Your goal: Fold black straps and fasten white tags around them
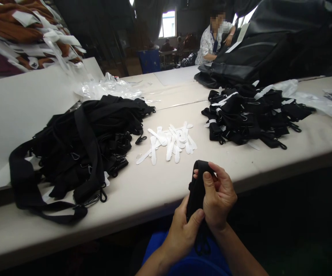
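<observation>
A folded black webbing strap [196,195] is held up before the table's front edge, with dark hooks hanging at its lower end. Low on the strap, my left hand [184,230] is closed around it, thumb in front. My right hand [219,195] grips the upper part, its thumb on the face and some fingers inside the top loop. Beyond my hands lies a scatter of white strips with notched edges [173,142]. To the left spreads a heap of loose black straps [88,138] with hooks. Folded black straps [249,115], several with white strips on them, are piled at the right.
Clear plastic bags [111,86] lie behind the left heap, beside a white board [33,111]. Brown and white goods [30,34] are stacked at the far left. Large black bags [269,46] stand at the back right, near another person [212,40].
</observation>
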Tool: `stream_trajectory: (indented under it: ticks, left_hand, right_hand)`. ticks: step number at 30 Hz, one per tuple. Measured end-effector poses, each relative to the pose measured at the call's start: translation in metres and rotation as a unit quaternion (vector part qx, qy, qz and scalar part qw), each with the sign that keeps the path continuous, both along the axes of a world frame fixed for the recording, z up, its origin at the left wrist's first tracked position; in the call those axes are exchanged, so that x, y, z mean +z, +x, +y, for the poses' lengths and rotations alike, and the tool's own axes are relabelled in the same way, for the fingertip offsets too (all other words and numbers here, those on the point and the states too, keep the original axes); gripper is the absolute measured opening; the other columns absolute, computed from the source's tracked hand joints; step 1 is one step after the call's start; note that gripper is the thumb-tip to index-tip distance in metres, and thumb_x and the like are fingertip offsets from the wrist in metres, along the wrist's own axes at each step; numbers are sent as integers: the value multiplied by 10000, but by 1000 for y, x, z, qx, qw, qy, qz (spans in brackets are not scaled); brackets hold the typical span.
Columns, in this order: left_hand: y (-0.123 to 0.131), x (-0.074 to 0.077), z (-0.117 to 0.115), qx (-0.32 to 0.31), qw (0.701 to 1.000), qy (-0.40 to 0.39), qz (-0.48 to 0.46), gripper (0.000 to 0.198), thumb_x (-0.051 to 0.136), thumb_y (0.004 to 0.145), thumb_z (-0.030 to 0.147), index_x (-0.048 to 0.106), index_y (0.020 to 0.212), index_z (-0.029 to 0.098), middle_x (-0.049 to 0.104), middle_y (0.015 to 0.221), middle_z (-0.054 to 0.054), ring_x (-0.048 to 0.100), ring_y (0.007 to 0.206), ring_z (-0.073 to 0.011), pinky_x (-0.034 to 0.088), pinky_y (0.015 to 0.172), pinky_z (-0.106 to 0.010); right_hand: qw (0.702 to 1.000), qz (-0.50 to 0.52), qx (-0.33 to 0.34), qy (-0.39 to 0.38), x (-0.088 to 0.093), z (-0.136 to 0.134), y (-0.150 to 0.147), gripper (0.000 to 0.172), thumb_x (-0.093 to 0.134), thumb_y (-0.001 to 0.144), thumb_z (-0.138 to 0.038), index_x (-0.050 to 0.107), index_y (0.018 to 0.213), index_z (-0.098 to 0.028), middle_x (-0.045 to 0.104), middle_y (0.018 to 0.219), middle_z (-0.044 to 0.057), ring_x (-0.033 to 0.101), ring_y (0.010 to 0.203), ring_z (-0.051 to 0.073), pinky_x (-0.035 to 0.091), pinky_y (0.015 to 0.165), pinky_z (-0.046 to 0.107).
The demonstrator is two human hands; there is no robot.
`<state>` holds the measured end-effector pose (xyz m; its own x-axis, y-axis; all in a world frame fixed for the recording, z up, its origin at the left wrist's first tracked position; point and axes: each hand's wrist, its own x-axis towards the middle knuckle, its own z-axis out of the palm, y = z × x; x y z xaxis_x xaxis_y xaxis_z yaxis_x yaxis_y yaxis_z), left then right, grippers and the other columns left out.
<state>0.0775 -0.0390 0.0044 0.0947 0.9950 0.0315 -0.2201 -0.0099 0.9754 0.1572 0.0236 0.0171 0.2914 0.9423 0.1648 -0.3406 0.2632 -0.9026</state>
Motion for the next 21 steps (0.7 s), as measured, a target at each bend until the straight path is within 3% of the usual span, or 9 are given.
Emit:
stream_trajectory:
  ticks: [6, 8, 10, 12, 15, 18, 21]
  left_hand:
    - [-6, -3, 4, -9, 992, -63, -104, 478, 518, 958, 446, 511, 1389, 239, 594, 1334, -92, 524, 1239, -300, 396, 1072, -418]
    - [-12, -6, 5, 34, 993, -67, -87, 443, 562, 937, 448, 568, 1321, 227, 646, 1198, -80, 581, 1108, -260, 432, 1008, -379]
    - [-21, -11, 2, 81, 991, -98, -52, 401, 592, 916, 473, 626, 1206, 199, 661, 953, -45, 597, 860, -189, 482, 819, -306]
    - [-32, -16, -4, 119, 985, -128, -5, 399, 607, 894, 515, 655, 1075, 164, 591, 759, -7, 511, 665, -131, 431, 617, -245]
    - [-45, -21, -18, 155, 977, -142, 21, 419, 614, 871, 554, 642, 942, 142, 551, 696, 2, 451, 587, -108, 367, 512, -220]
    - [-49, -22, -30, 168, 974, -148, -45, 419, 615, 868, 554, 640, 925, 140, 654, 799, -59, 602, 674, -161, 462, 602, -255]
    - [-44, -22, -42, 117, 977, -144, -107, 439, 641, 849, 556, 645, 995, 142, 724, 991, -147, 703, 860, -270, 514, 776, -354]
  right_hand:
    - [997, 47, 52, -21, -2, -1, -6, 306, 702, 869, -306, 628, 1166, -291, 701, 914, 22, 704, 776, 182, 590, 680, 310]
    - [997, 25, 79, -8, -3, 8, -9, 282, 684, 881, -325, 627, 1154, -278, 693, 950, 27, 694, 787, 177, 579, 694, 307]
    - [992, -75, 97, 6, -3, 28, -10, 256, 611, 923, -385, 633, 1126, -232, 686, 928, 39, 675, 751, 171, 559, 666, 296]
    - [958, -260, 124, 9, -2, 58, -12, 315, 489, 973, -434, 640, 1109, -193, 681, 832, 35, 649, 678, 160, 533, 623, 281]
    - [868, -468, 166, -9, -1, 110, -24, 286, 497, 961, -402, 691, 1007, -197, 694, 779, 23, 655, 706, 170, 512, 681, 285]
    - [825, -541, 154, -52, -1, 152, -49, 221, 643, 871, -383, 709, 860, -173, 724, 871, 86, 671, 891, 253, 486, 792, 349]
    - [786, -596, 132, -101, -3, 176, -77, 274, 723, 815, -398, 687, 877, -133, 711, 992, 166, 652, 989, 306, 474, 827, 393]
